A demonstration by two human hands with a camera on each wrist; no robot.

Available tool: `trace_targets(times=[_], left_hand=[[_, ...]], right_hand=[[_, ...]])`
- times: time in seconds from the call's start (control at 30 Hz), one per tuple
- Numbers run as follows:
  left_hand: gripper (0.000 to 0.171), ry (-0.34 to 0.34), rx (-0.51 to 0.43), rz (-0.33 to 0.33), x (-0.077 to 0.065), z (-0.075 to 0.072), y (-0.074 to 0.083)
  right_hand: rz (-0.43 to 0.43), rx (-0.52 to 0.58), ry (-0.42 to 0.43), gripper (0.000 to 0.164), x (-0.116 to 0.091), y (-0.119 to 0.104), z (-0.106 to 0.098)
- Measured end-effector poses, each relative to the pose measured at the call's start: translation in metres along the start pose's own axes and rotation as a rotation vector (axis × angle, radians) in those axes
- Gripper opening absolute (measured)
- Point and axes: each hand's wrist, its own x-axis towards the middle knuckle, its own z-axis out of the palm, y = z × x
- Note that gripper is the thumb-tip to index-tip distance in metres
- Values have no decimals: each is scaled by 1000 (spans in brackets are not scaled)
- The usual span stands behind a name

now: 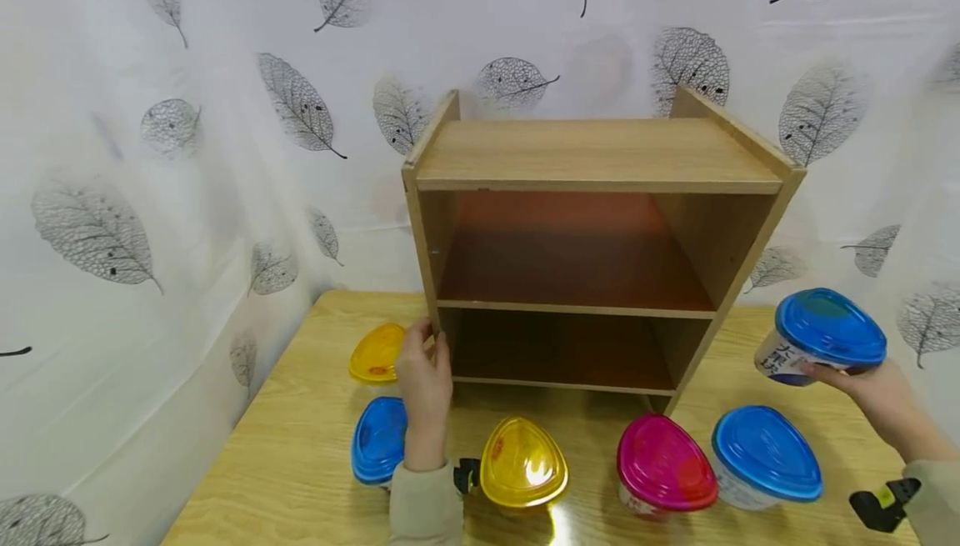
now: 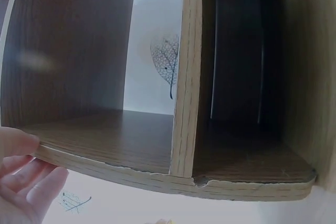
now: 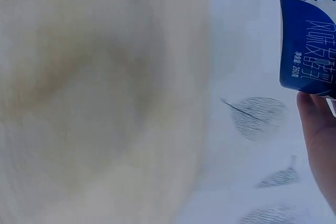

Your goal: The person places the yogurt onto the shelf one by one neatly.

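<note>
A small wooden shelf unit [image 1: 592,154] stands on the table. My left hand [image 1: 426,388] holds the front edge of its left side panel; in the left wrist view the thumb [image 2: 19,141] lies inside the panel and the fingers outside. Off to the right, my right hand [image 1: 892,404] grips a blue-lidded yogurt tub [image 1: 832,329], raised above the table and slightly tilted. In the right wrist view, part of the tub's blue and white label [image 3: 307,45] shows above the fingertips.
Beside and before the shelf stand more tubs: a yellow-lidded tub [image 1: 375,354] and a blue-lidded tub [image 1: 378,442] at left, another yellow one [image 1: 522,463] in front, then a pink one [image 1: 666,463] and a blue one [image 1: 767,454]. A leaf-print curtain [image 1: 225,154] hangs behind.
</note>
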Motion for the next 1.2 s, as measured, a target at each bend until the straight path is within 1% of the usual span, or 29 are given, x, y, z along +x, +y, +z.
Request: trace_targets(times=[0.07, 0.13, 0.3, 0.37, 0.57, 0.6, 0.8, 0.83, 0.9, 1.07, 1.13, 1.2], left_hand=[[18, 3, 2, -1, 0, 0, -1], [19, 0, 6, -7, -1, -1, -3], [20, -9, 12, -22, -3, -3, -5], [20, -5, 9, -20, -4, -4, -6], [20, 5, -12, -4, -4, -4, -7], [18, 10, -4, 4, -5, -2, -11], [18, 7, 3, 6, -5, -2, -12], [20, 3, -6, -1, -4, -3, -8], [20, 4, -3, 0, -4, -3, -8], [20, 5, -8, 4, -2, -4, -7], [20, 2, -10, 2, -2, -4, -7], [20, -3, -9, -5, -2, -5, -6]], right_hand=[[9, -31, 19, 75, 2, -8, -8], [-10, -43, 37, 75, 5, -18, -15], [-87, -19, 69, 72, 17, -47, -27], [-102, -10, 78, 72, 22, -59, -30], [-61, 7, 94, 72, 33, -93, -39], [-59, 18, 93, 72, 35, -98, -40], [-31, 19, 113, 72, 45, -121, -47], [-28, 18, 119, 71, 46, -124, -48], [-33, 18, 134, 70, 48, -131, -49], [-89, 45, 172, 71, 55, -146, -54], [-108, 76, 181, 70, 56, -152, -55], [-126, 142, 190, 70, 57, -157, -56]])
